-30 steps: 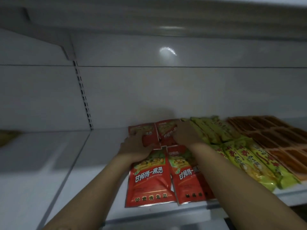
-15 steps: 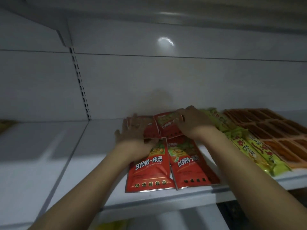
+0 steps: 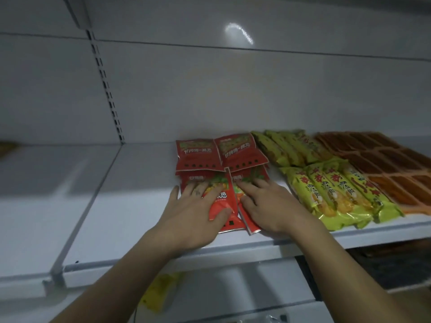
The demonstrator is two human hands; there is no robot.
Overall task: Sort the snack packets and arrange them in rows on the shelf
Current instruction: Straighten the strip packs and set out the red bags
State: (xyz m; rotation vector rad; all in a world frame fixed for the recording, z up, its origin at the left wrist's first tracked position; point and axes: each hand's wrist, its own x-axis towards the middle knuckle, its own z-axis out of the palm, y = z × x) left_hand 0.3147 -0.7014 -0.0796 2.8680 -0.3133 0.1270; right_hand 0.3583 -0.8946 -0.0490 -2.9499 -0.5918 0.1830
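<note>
Four red snack packets [image 3: 198, 157] lie flat on the white shelf [image 3: 130, 206], in two rows of two. The back pair overlaps the tops of the front pair. Just beside them to the right lie green-yellow packets [image 3: 338, 194] in two rows, then orange packets [image 3: 384, 164] running to the frame edge. The shelf is backed by a pale back panel [image 3: 210, 89] carrying a slotted upright [image 3: 107, 89]; lighting is dim.

The left hand [image 3: 196, 213] rests palm-down on the front left red packet, fingers straight and spread. The right hand [image 3: 268, 206] rests palm-down on the front right red packet, fingers straight and slightly spread. Both hands cover most of the front pair's print.

Below the shelf, a yellow object [image 3: 158, 290] is too blurred to identify. At the far left edge, a brown object [image 3: 7, 145] is cut off.
</note>
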